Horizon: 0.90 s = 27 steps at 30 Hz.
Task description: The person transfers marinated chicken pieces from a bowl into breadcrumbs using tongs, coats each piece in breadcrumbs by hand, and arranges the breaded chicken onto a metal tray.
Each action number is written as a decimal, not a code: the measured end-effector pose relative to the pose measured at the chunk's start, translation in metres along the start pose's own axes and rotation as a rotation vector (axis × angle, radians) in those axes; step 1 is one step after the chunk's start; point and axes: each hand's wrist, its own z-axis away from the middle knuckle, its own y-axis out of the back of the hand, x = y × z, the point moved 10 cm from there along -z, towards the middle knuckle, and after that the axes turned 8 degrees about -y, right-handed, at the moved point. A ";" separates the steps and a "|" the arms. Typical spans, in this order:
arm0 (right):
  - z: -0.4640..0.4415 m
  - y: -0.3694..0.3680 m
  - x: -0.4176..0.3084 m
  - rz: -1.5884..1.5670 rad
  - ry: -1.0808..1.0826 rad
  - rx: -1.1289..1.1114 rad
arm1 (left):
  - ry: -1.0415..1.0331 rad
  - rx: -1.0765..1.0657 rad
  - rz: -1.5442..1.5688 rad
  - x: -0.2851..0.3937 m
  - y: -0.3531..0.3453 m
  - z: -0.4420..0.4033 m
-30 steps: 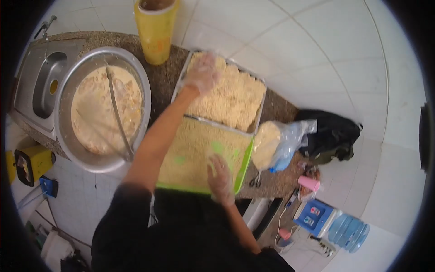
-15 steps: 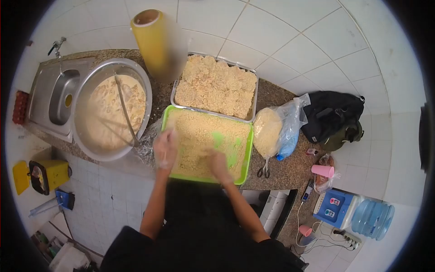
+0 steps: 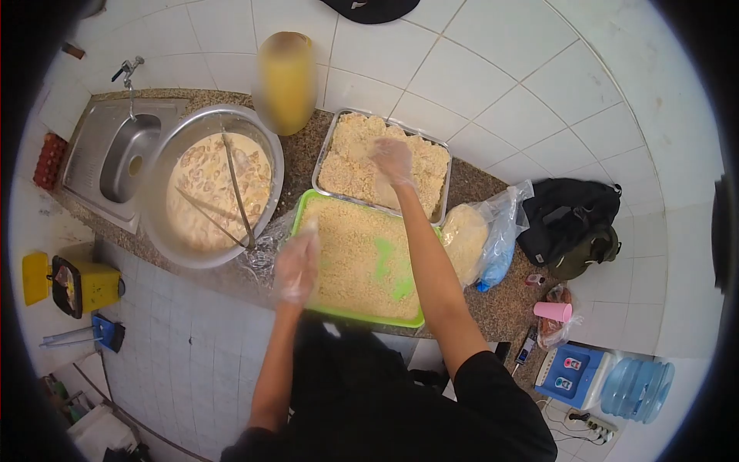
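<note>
My right hand (image 3: 392,160), in a clear plastic glove, is over the metal tray (image 3: 317,163) of breaded pieces (image 3: 354,173). Its fingers bend down around a crumb-coated piece at the top of the pile; the fingertips partly blend with the crumbs. Below lies a green tray (image 3: 369,319) spread with pale breadcrumbs (image 3: 346,262), its green bottom showing in patches. At that tray's left side my left hand (image 3: 297,266), also gloved, is raised with fingers extended and somewhat blurred. I see nothing held in it.
A large metal basin (image 3: 158,215) of creamy batter with pieces and a long metal utensil stands left, beside the sink (image 3: 115,173). A yellow roll (image 3: 288,85) stands behind. Right are a bag of crumbs (image 3: 466,235), a black bag (image 3: 566,212) and a water dispenser (image 3: 571,373).
My right hand has moved from the crumbs in the green tray up to the breaded pieces in the metal tray. My left hand stays by the green tray's left side. The view has shifted slightly.
</note>
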 end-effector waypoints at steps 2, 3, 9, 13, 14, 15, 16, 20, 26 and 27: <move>0.022 0.035 -0.017 -0.113 -0.047 0.113 | -0.025 -0.029 0.060 0.009 -0.018 -0.046; 0.034 0.041 -0.033 0.120 -0.025 0.058 | -0.037 0.000 0.106 0.009 -0.027 -0.069; 0.210 0.041 0.015 -0.364 -0.471 -0.037 | -0.267 0.035 -0.339 -0.042 -0.172 -0.177; 0.318 0.045 0.020 -0.377 -0.699 -0.134 | -0.136 -0.462 -0.298 -0.077 -0.213 -0.206; 0.337 0.055 0.008 -0.428 -0.834 -0.128 | -0.222 -0.458 -0.409 -0.075 -0.211 -0.205; 0.354 0.054 0.018 -0.471 -0.872 -0.099 | -0.313 -0.453 -0.522 -0.072 -0.210 -0.200; 0.373 0.051 0.033 -0.517 -0.911 -0.067 | -0.409 -0.447 -0.634 -0.070 -0.210 -0.193; 0.403 0.050 0.071 -0.532 -0.933 0.107 | -0.574 -0.459 -0.764 -0.083 -0.244 -0.164; 0.355 0.075 0.028 -0.205 -0.662 0.048 | -0.164 -0.526 -0.468 -0.048 -0.208 -0.174; 0.349 0.069 0.029 -0.275 -0.652 0.048 | -0.252 -0.473 -0.518 -0.073 -0.228 -0.171</move>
